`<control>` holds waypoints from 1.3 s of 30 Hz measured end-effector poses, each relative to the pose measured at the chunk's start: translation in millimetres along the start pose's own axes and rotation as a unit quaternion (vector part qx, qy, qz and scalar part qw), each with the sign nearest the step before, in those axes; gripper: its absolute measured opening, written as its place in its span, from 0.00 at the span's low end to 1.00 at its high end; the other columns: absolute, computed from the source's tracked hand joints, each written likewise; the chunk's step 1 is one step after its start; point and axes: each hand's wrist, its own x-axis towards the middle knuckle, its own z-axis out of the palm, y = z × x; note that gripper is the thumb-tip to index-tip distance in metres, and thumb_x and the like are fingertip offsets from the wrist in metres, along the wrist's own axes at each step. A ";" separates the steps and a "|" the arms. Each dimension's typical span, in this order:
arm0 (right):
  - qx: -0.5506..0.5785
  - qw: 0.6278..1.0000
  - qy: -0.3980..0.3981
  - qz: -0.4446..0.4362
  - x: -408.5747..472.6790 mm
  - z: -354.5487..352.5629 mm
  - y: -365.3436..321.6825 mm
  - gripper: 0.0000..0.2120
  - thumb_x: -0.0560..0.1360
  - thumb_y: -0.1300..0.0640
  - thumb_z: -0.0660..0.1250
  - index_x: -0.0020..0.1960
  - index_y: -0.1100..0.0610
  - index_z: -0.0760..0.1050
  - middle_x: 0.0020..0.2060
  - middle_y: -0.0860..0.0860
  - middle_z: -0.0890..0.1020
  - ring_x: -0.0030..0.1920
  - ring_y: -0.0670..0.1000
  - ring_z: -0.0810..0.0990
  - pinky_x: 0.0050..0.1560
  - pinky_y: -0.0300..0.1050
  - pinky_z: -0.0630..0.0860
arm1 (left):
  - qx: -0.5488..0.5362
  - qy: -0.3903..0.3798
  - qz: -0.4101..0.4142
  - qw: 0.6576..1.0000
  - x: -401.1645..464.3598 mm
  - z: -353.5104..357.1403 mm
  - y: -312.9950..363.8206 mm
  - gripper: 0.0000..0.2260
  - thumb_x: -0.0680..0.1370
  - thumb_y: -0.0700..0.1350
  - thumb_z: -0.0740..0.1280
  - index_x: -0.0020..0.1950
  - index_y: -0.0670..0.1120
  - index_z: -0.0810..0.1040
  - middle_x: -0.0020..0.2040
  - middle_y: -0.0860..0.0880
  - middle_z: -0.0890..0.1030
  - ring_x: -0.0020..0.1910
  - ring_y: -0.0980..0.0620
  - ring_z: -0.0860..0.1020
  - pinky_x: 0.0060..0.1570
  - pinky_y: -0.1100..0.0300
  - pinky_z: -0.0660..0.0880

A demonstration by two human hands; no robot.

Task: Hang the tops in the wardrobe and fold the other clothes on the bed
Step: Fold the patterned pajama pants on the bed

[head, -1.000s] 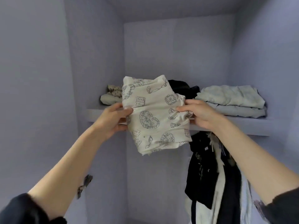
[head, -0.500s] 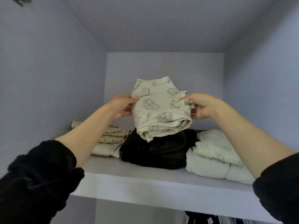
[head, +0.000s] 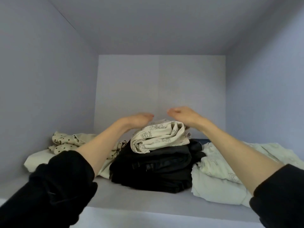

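A wardrobe shelf [head: 115, 193] is seen from just below and in front, enclosed by pale lilac walls. Two bare forearms in pushed-up black sleeves [head: 62, 183] are stretched forward over the shelf. In the middle of the shelf a stack of folded black clothes [head: 158, 170] is placed, and on top of it a folded cream garment printed with dark line drawings [head: 158, 137] is laid, its rolled edge turned toward the viewer. The left hand [head: 139, 119] is held just above the left back corner of the printed garment, fingers straight and relaxed, nothing gripped; whether it is touching the cloth cannot be told. The right hand [head: 182, 115] is held over the right back part of the garment, fingers loosely extended and empty, its wrist close to the fabric. To the left of the black stack a cream piece with black dots [head: 65, 142] is lying crumpled on a folded pale cloth [head: 37, 159]. To the right, touching the black stack, a pile of folded pale green clothes [head: 218, 178] is set.
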 end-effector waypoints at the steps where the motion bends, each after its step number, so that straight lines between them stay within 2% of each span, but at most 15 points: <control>1: -0.046 0.996 -0.071 0.015 -2.4 11.0 2.2 0.14 0.81 0.47 0.55 0.60 0.48 0.76 0.64 0.52 0.76 0.63 0.54 0.74 0.55 0.42 0.67 | 0.009 -0.056 -0.008 0.998 1.0 13.0 -1.2 0.20 0.84 0.48 0.49 0.76 0.45 0.59 0.76 0.47 0.59 0.74 0.50 0.58 0.72 0.58 0.53; 2: -0.097 0.986 -0.134 0.027 -5.3 21.5 7.3 0.15 0.81 0.47 0.55 0.61 0.50 0.75 0.64 0.52 0.75 0.64 0.55 0.73 0.55 0.42 0.67 | 0.020 -0.102 -0.030 0.994 0.8 25.8 -3.3 0.22 0.84 0.51 0.48 0.77 0.46 0.56 0.77 0.47 0.56 0.75 0.49 0.55 0.73 0.57 0.52; 4: -0.136 0.976 -0.168 0.030 -12.1 35.0 17.2 0.16 0.82 0.48 0.53 0.63 0.52 0.72 0.67 0.53 0.72 0.67 0.55 0.69 0.58 0.42 0.65 | 0.080 -0.125 -0.071 0.986 -0.2 42.5 -9.3 0.24 0.83 0.55 0.45 0.78 0.48 0.50 0.78 0.47 0.49 0.77 0.48 0.48 0.74 0.51 0.46; 7: -0.044 0.991 -0.116 0.052 -27.9 29.5 14.1 0.23 0.82 0.46 0.49 0.72 0.55 0.65 0.73 0.53 0.63 0.73 0.53 0.62 0.68 0.42 0.57 | 0.100 -0.080 -0.044 0.991 -9.7 36.1 -3.2 0.22 0.84 0.52 0.46 0.77 0.48 0.54 0.78 0.47 0.51 0.77 0.47 0.49 0.74 0.50 0.46; 10: -0.045 0.998 -0.047 0.026 -45.0 12.3 -4.4 0.24 0.82 0.46 0.48 0.73 0.55 0.63 0.74 0.54 0.61 0.74 0.51 0.57 0.65 0.37 0.56 | 0.027 0.023 -0.006 0.999 -34.4 14.6 10.8 0.21 0.83 0.50 0.51 0.76 0.46 0.59 0.76 0.47 0.59 0.75 0.49 0.57 0.73 0.57 0.52; 12: -0.055 0.998 -0.008 0.002 -59.8 2.3 -16.9 0.23 0.82 0.46 0.48 0.74 0.55 0.60 0.76 0.53 0.57 0.75 0.50 0.53 0.70 0.40 0.51 | -0.011 0.070 0.019 0.997 -54.6 1.6 17.7 0.20 0.83 0.47 0.54 0.75 0.46 0.60 0.75 0.48 0.61 0.74 0.50 0.60 0.69 0.61 0.54; 14: -0.036 0.999 0.038 -0.009 -80.9 -3.7 -29.4 0.23 0.82 0.48 0.51 0.75 0.55 0.58 0.75 0.52 0.58 0.75 0.50 0.56 0.71 0.43 0.52 | -0.005 0.109 0.044 0.993 -83.2 -9.3 22.8 0.20 0.82 0.44 0.56 0.75 0.46 0.61 0.75 0.48 0.62 0.74 0.50 0.60 0.70 0.60 0.55; 16: 0.040 0.994 0.103 -0.013 -107.2 -4.0 -44.3 0.23 0.81 0.51 0.56 0.74 0.56 0.59 0.73 0.51 0.63 0.72 0.51 0.62 0.71 0.46 0.58 | -0.023 0.163 0.057 0.985 -117.5 -12.9 24.7 0.21 0.82 0.43 0.57 0.74 0.47 0.62 0.74 0.48 0.64 0.73 0.50 0.61 0.69 0.60 0.57; 19: 0.171 0.971 0.169 -0.008 -160.9 8.6 -67.0 0.19 0.80 0.53 0.59 0.70 0.55 0.65 0.64 0.49 0.73 0.60 0.46 0.72 0.64 0.46 0.69 | -0.069 0.221 0.085 0.969 -179.6 2.4 24.0 0.20 0.81 0.43 0.59 0.73 0.47 0.65 0.71 0.49 0.68 0.71 0.52 0.65 0.64 0.65 0.59; 23: 0.250 0.956 0.139 0.062 -242.8 46.4 -85.0 0.15 0.79 0.54 0.61 0.65 0.52 0.70 0.53 0.46 0.77 0.58 0.50 0.76 0.62 0.51 0.73 | -0.132 0.205 0.085 0.966 -263.0 33.7 22.8 0.16 0.80 0.41 0.60 0.69 0.47 0.70 0.65 0.48 0.74 0.66 0.52 0.69 0.64 0.61 0.64; 28: 0.271 0.949 0.075 0.142 -351.4 78.8 -109.5 0.14 0.79 0.54 0.60 0.65 0.52 0.70 0.56 0.50 0.78 0.54 0.48 0.79 0.60 0.49 0.75 | -0.162 0.146 0.052 0.975 -365.5 56.3 26.6 0.15 0.81 0.41 0.58 0.68 0.48 0.70 0.64 0.51 0.74 0.65 0.56 0.70 0.66 0.56 0.67; 30: 0.313 0.935 0.058 0.157 -387.7 86.1 -121.3 0.12 0.80 0.56 0.60 0.63 0.53 0.71 0.54 0.50 0.80 0.51 0.46 0.80 0.56 0.46 0.77 | -0.175 0.140 0.045 0.973 -403.6 61.1 28.8 0.14 0.81 0.41 0.59 0.67 0.48 0.71 0.62 0.53 0.75 0.64 0.57 0.71 0.64 0.61 0.68; 33: 0.341 0.926 0.033 0.159 -429.9 96.4 -143.9 0.10 0.80 0.57 0.59 0.60 0.53 0.73 0.50 0.48 0.81 0.49 0.46 0.81 0.53 0.44 0.78 | -0.181 0.144 0.025 0.973 -459.0 63.1 31.8 0.13 0.81 0.42 0.60 0.64 0.50 0.73 0.59 0.58 0.76 0.59 0.63 0.73 0.53 0.78 0.67; 35: 0.346 0.925 0.016 0.157 -453.8 104.8 -162.4 0.09 0.80 0.57 0.58 0.58 0.52 0.73 0.49 0.47 0.81 0.49 0.46 0.81 0.54 0.44 0.78 | -0.182 0.151 0.006 0.972 -497.2 60.4 31.8 0.13 0.81 0.42 0.59 0.64 0.51 0.74 0.58 0.59 0.76 0.57 0.64 0.73 0.49 0.80 0.67; 39: 0.348 0.926 -0.015 0.146 -496.1 135.0 -196.5 0.09 0.80 0.58 0.58 0.56 0.50 0.74 0.46 0.44 0.81 0.47 0.43 0.81 0.54 0.43 0.77 | -0.151 0.197 -0.028 0.968 -571.8 52.1 22.5 0.12 0.81 0.40 0.59 0.62 0.50 0.75 0.57 0.57 0.77 0.54 0.63 0.75 0.49 0.79 0.67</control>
